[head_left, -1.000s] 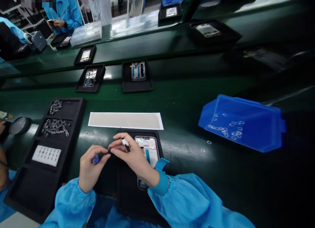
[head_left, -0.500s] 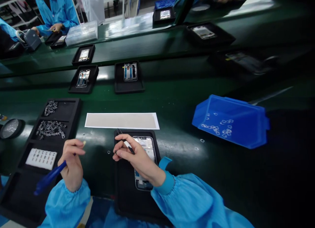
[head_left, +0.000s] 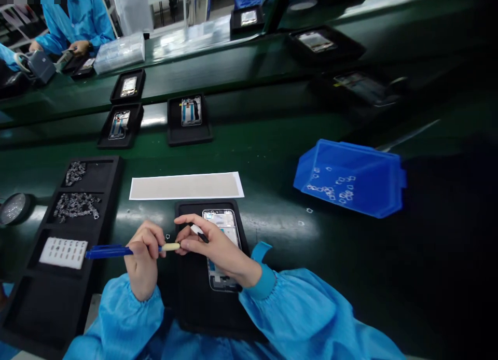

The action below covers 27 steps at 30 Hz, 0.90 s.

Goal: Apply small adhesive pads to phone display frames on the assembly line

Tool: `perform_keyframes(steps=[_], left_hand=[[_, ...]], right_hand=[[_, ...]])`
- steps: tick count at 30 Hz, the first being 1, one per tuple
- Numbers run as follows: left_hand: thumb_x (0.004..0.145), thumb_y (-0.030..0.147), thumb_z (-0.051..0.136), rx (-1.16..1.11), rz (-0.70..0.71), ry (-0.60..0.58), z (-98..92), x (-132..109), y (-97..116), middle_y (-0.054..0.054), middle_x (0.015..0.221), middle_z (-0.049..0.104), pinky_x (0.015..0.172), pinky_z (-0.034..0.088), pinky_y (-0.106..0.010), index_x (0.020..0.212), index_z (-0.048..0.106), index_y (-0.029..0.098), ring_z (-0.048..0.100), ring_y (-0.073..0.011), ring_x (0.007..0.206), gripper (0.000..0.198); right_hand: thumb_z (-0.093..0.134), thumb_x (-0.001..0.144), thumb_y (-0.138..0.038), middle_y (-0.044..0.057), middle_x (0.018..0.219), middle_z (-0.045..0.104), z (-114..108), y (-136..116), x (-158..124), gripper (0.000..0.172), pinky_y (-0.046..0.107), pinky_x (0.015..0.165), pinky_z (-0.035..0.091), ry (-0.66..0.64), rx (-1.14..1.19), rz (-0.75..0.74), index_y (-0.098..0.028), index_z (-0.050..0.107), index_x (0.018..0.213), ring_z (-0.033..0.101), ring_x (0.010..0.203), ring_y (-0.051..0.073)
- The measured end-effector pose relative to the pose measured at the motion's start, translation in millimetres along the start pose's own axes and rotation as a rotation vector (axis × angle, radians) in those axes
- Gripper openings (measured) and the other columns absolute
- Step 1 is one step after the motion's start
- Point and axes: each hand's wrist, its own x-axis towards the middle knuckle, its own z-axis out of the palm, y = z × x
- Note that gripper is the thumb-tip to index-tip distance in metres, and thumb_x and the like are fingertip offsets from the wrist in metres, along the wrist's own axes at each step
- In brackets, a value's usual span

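My left hand [head_left: 143, 259] is closed around a blue-handled tool [head_left: 109, 252] with a pale yellow tip [head_left: 171, 247]. That tip touches the fingertips of my right hand [head_left: 210, 246]. The right hand is pinched shut and holds thin black tweezers [head_left: 198, 232]. Whether a part sits in its fingertips I cannot make out. Both hands hover over a black foam tray [head_left: 182, 298] in which a phone frame [head_left: 221, 230] lies face up, partly covered by my right hand.
A black compartment tray [head_left: 112, 194] at the left holds small metal parts and a white sheet. A blue bin [head_left: 350, 178] with small square parts lies at the right. A pale strip [head_left: 187, 186] lies beyond the phone. More trays with phones ride the green belt. Another person works far left.
My left hand swung the blue tool round and brought its pale tip in to meet my right fingertips. The view shifted slightly left and up.
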Motion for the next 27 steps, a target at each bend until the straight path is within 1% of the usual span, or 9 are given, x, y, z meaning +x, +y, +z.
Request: perform_keyframes(steps=[3, 6, 9, 13, 17, 21, 23, 24, 27], left_hand=[[0.095, 0.058, 0.041, -0.032, -0.027, 0.001, 0.0, 2.3, 4.4, 0.000, 0.065, 0.048, 0.043, 0.042, -0.025, 0.053, 0.042, 0.018, 0.048, -0.0107, 0.050, 0.058], [0.097, 0.039, 0.050, 0.005, -0.063, -0.072, -1.0, 1.1, 7.0, 0.000, 0.081, 0.052, 0.055, 0.051, -0.027, 0.071, 0.052, 0.018, 0.054, -0.0096, 0.057, 0.034], [0.098, 0.026, 0.048, 0.121, 0.019, -0.150, -1.5, -2.4, 7.2, -0.001, 0.090, 0.053, 0.068, 0.053, -0.029, 0.081, 0.054, 0.019, 0.060, -0.0112, 0.069, 0.019], [0.098, 0.022, 0.046, 0.258, 0.173, -0.223, 2.7, -2.8, 8.6, -0.002, 0.089, 0.056, 0.070, 0.055, -0.029, 0.089, 0.053, 0.020, 0.062, -0.0135, 0.075, 0.012], [0.096, 0.019, 0.051, 0.302, 0.227, -0.244, 8.2, -0.7, 10.1, -0.002, 0.090, 0.058, 0.065, 0.058, -0.025, 0.095, 0.054, 0.021, 0.062, -0.0116, 0.072, 0.004], [0.092, 0.019, 0.057, 0.353, 0.270, -0.223, 12.3, -3.6, 8.0, -0.004, 0.088, 0.063, 0.067, 0.060, -0.026, 0.092, 0.057, 0.020, 0.065, -0.0147, 0.081, 0.001], [0.091, 0.022, 0.061, 0.332, 0.226, -0.184, 15.3, -4.9, 5.4, -0.004, 0.086, 0.066, 0.066, 0.061, -0.026, 0.089, 0.058, 0.020, 0.067, -0.0150, 0.079, 0.004], [0.090, 0.025, 0.063, 0.299, 0.169, -0.159, 17.2, -4.8, 3.8, -0.004, 0.086, 0.067, 0.065, 0.061, -0.026, 0.089, 0.058, 0.019, 0.068, -0.0144, 0.076, 0.007], [0.087, 0.035, 0.068, 0.123, -0.087, -0.108, 23.5, -0.3, -1.7, -0.003, 0.085, 0.070, 0.059, 0.061, -0.025, 0.092, 0.057, 0.019, 0.069, -0.0135, 0.066, 0.020]], right_hand=[[0.081, 0.073, -0.029, -0.002, 0.084, 0.071, 0.8, -2.5, -4.2, 0.043, 0.029, 0.077, 0.055, 0.083, -0.026, -0.060, -0.022, 0.060, 0.109, 0.069, 0.073, 0.012], [0.080, 0.072, -0.025, -0.002, 0.085, 0.072, 4.0, -4.0, -10.6, 0.039, 0.030, 0.080, 0.054, 0.201, -0.080, -0.144, -0.023, 0.058, 0.103, 0.070, 0.078, 0.014], [0.077, 0.073, -0.025, -0.001, 0.086, 0.071, 8.0, -4.6, -14.9, 0.035, 0.032, 0.083, 0.054, 0.290, -0.127, -0.205, -0.024, 0.056, 0.101, 0.071, 0.082, 0.016], [0.072, 0.075, -0.025, -0.001, 0.084, 0.071, 9.2, -5.8, -15.9, 0.031, 0.034, 0.082, 0.056, 0.375, -0.193, -0.308, -0.023, 0.055, 0.100, 0.071, 0.082, 0.016], [0.069, 0.078, -0.026, 0.000, 0.085, 0.071, 4.6, -9.2, -18.2, 0.027, 0.034, 0.080, 0.057, 0.433, -0.292, -0.380, -0.023, 0.055, 0.101, 0.070, 0.080, 0.017], [0.065, 0.079, -0.023, 0.000, 0.082, 0.069, 1.0, -11.4, -22.8, 0.024, 0.034, 0.078, 0.056, 0.497, -0.411, -0.451, -0.023, 0.055, 0.101, 0.067, 0.076, 0.017], [0.063, 0.078, -0.021, 0.000, 0.080, 0.067, 1.7, -10.9, -24.4, 0.023, 0.033, 0.074, 0.054, 0.513, -0.441, -0.477, -0.023, 0.054, 0.099, 0.064, 0.072, 0.016], [0.062, 0.078, -0.020, -0.001, 0.079, 0.066, 2.2, -10.7, -25.3, 0.023, 0.032, 0.071, 0.053, 0.513, -0.438, -0.483, -0.023, 0.053, 0.098, 0.063, 0.071, 0.016], [0.060, 0.079, -0.022, -0.001, 0.077, 0.063, -3.1, -16.5, -30.4, 0.019, 0.029, 0.065, 0.051, 0.498, -0.407, -0.496, -0.024, 0.050, 0.095, 0.061, 0.068, 0.015]])
